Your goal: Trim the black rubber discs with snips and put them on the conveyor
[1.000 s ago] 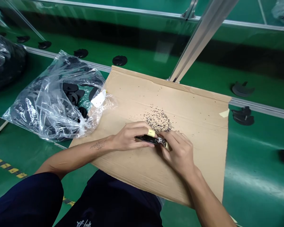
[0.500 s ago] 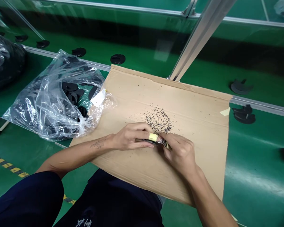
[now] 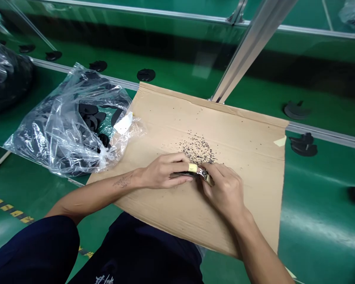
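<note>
My left hand (image 3: 167, 171) is closed around a flat black part (image 3: 182, 173), with yellow tape wrapped on one finger. Against the part's right end, my right hand (image 3: 225, 185) grips a small metal cutting tool (image 3: 203, 172), partly hidden by the fingers. Both hands meet above a brown cardboard sheet (image 3: 171, 213). Many tiny black scraps (image 3: 198, 148) lie scattered on the cardboard just beyond the hands.
A clear plastic bag (image 3: 59, 130) of black parts overlaps the cardboard's left side. Black parts (image 3: 304, 144) lie on the green surface at right, others along the back. A metal post (image 3: 248, 47) rises behind the cardboard.
The metal tool shows a little more between my hands, and my right hand has tilted slightly. My left hand keeps hold of the black part.
</note>
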A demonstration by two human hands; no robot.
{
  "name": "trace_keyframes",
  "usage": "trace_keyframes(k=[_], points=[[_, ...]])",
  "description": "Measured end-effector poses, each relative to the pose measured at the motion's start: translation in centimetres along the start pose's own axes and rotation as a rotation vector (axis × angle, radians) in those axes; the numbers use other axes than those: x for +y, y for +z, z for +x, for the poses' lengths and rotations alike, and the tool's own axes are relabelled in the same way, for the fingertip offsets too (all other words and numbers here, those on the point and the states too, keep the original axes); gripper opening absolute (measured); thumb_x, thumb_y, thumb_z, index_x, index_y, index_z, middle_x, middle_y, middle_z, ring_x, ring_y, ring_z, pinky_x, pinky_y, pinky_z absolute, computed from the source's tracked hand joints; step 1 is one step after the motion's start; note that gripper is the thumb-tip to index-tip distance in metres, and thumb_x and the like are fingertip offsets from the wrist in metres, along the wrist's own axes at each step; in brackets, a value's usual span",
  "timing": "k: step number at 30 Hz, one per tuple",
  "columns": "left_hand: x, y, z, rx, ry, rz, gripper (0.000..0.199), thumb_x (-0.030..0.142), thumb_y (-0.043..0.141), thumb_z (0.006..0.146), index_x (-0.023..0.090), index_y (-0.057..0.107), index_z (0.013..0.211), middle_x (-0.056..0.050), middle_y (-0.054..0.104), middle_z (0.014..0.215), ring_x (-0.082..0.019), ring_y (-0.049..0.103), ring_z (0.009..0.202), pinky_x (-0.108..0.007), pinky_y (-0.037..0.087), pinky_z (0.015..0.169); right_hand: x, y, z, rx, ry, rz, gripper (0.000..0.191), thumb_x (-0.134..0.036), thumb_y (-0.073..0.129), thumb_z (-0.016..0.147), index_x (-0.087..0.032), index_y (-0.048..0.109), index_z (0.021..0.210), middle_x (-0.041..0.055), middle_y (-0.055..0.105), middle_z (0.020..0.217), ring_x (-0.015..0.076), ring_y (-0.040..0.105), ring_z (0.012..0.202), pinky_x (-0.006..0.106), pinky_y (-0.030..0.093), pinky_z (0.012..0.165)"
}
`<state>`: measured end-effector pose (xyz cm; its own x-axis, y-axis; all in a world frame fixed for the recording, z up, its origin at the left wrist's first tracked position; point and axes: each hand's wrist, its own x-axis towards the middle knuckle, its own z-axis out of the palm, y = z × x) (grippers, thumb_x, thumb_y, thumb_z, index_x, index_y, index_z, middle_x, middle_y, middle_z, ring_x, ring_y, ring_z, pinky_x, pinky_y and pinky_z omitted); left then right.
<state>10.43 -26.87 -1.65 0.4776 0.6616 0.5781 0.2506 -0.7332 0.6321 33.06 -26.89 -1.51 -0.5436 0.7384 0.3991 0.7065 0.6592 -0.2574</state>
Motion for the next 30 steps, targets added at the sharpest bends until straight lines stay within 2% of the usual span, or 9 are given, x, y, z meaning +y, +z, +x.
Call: trace_keyframes(k=[4, 9, 12, 15, 18, 21, 24, 27, 30], points=[[-0.1, -0.1, 0.1, 0.058, -0.022, 0.069, 0.019, 0.026, 0.065, 0.095, 0.014, 0.067, 0.109, -0.007, 0.067, 0.092, -0.014, 0.063, 0.081, -0.026, 0.055, 0.069, 0.2, -0.1, 0.0, 0.013, 0.055, 0.029, 0.018, -0.015, 0.055, 0.088, -0.018, 0.069, 0.099, 0.0065, 0.072, 0.077, 0.0209, 0.062, 0.069, 0.032, 0.044, 0.063], [-0.1, -0.5, 0.3, 0.165, -0.093, 0.077, 0.022, 0.033, 0.07, 0.093, 0.015, 0.068, 0.106, -0.004, 0.069, 0.086, -0.014, 0.063, 0.078, -0.026, 0.054, 0.069, -0.3, -0.8, 0.5, -0.018, 0.178, 0.455, 0.019, -0.02, 0.061, 0.09, -0.022, 0.068, 0.107, 0.0061, 0.076, 0.096, 0.0213, 0.07, 0.079, 0.034, 0.054, 0.071], [-0.2, -0.4, 0.2, 0.188, -0.087, 0.033, 0.024, 0.033, 0.074, 0.089, 0.015, 0.066, 0.103, -0.004, 0.069, 0.086, -0.012, 0.064, 0.077, -0.023, 0.055, 0.067, -0.8, -1.1, 0.7, -0.003, 0.158, 0.584, 0.013, -0.024, 0.067, 0.09, -0.022, 0.068, 0.103, 0.0039, 0.075, 0.09, 0.0186, 0.068, 0.074, 0.031, 0.053, 0.066], [-0.4, -0.2, 0.0, 0.153, 0.007, 0.109, 0.017, 0.026, 0.071, 0.092, 0.014, 0.063, 0.1, -0.006, 0.07, 0.09, -0.014, 0.067, 0.084, -0.024, 0.057, 0.073, -1.1, -1.0, 0.5, 0.1, 0.012, 0.354, 0.01, -0.015, 0.062, 0.091, -0.02, 0.067, 0.098, 0.0027, 0.068, 0.074, 0.017, 0.06, 0.067, 0.031, 0.044, 0.062], [-0.6, -0.1, -0.2, 0.041, 0.06, 0.306, 0.01, 0.015, 0.061, 0.094, 0.016, 0.061, 0.104, -0.007, 0.07, 0.096, -0.016, 0.066, 0.086, -0.025, 0.056, 0.073, -1.0, -0.8, 0.2, 0.157, -0.143, 0.082, 0.013, -0.009, 0.061, 0.09, -0.019, 0.067, 0.095, 0.0014, 0.063, 0.067, 0.0157, 0.05, 0.061, 0.033, 0.034, 0.058], [-0.7, -0.2, -0.3, -0.101, 0.022, 0.412, 0.016, 0.011, 0.056, 0.092, 0.017, 0.059, 0.106, -0.006, 0.068, 0.097, -0.016, 0.064, 0.084, -0.026, 0.055, 0.071, -1.0, -0.6, 0.2, 0.124, -0.206, 0.069, 0.014, -0.008, 0.06, 0.09, -0.019, 0.068, 0.095, 0.0003, 0.061, 0.066, 0.0149, 0.049, 0.061, 0.033, 0.032, 0.058], [-0.7, -0.3, -0.4, -0.162, -0.022, 0.398, 0.016, 0.011, 0.054, 0.09, 0.017, 0.059, 0.104, -0.007, 0.066, 0.098, -0.017, 0.062, 0.086, -0.027, 0.055, 0.072, -1.1, -0.8, 0.3, 0.096, -0.142, 0.266, 0.013, -0.013, 0.061, 0.092, -0.02, 0.069, 0.099, 0.0012, 0.064, 0.07, 0.0151, 0.053, 0.063, 0.032, 0.037, 0.06], [-0.6, -0.4, -0.2, -0.108, -0.058, 0.256, 0.017, 0.011, 0.055, 0.087, 0.016, 0.06, 0.103, -0.008, 0.065, 0.099, -0.018, 0.062, 0.088, -0.028, 0.055, 0.072, -1.1, -1.3, 0.5, 0.164, 0.038, 0.53, 0.013, -0.018, 0.065, 0.09, -0.022, 0.069, 0.102, 0.0026, 0.068, 0.076, 0.016, 0.059, 0.063, 0.032, 0.044, 0.06], [-0.5, -0.5, 0.0, -0.047, -0.076, 0.027, 0.019, 0.011, 0.06, 0.085, 0.016, 0.062, 0.104, -0.008, 0.066, 0.098, -0.017, 0.064, 0.089, -0.029, 0.056, 0.075, -0.5, -1.7, 0.7, 0.246, 0.188, 0.508, 0.013, -0.017, 0.064, 0.091, -0.023, 0.069, 0.101, 0.0031, 0.069, 0.079, 0.0171, 0.06, 0.064, 0.033, 0.047, 0.06]])
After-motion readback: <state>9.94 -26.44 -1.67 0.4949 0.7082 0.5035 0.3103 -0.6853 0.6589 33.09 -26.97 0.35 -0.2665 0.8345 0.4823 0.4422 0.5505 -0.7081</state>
